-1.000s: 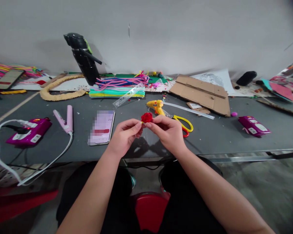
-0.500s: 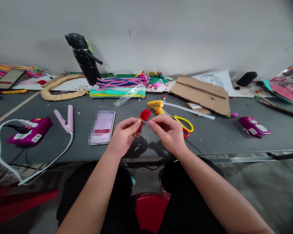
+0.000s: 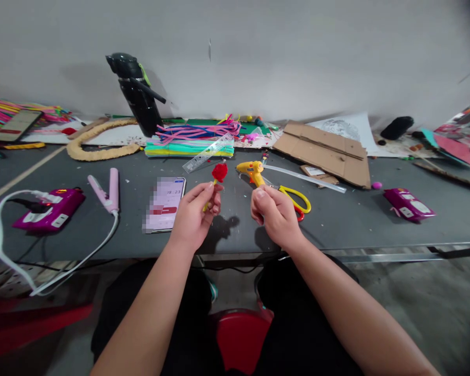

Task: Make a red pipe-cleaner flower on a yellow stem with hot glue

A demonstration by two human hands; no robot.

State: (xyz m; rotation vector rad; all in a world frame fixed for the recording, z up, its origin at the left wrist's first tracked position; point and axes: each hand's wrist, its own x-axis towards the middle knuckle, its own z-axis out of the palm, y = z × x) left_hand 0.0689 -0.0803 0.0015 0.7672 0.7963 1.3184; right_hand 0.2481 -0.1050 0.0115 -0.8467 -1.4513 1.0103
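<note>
Between the thumb and fingers of my left hand (image 3: 196, 209) is the yellow stem of a small fuzzy red flower (image 3: 219, 172), its head pointing up. My right hand (image 3: 274, 210) is closed in a fist, thumb on top, apart from the flower. Whatever those fingers hold, if anything, is hidden. Just beyond the fist lies a yellow hot glue gun (image 3: 251, 168), the end of its handle covered by the hand. Scissors (image 3: 297, 198) with yellow and red handles lie to the right of it, partly behind my right hand.
A phone (image 3: 166, 203) lies left of my left hand. Farther left are a pink hair straightener (image 3: 112, 190) and a purple power strip (image 3: 50, 211). Behind are pipe cleaners (image 3: 190, 146), a ruler (image 3: 207, 153), a black flask (image 3: 137, 99) and cardboard (image 3: 325, 154).
My hands have moved apart. The left carried the flower slightly left and up, turning its head upward. My right hand went from a pinch beside the flower to a fist.
</note>
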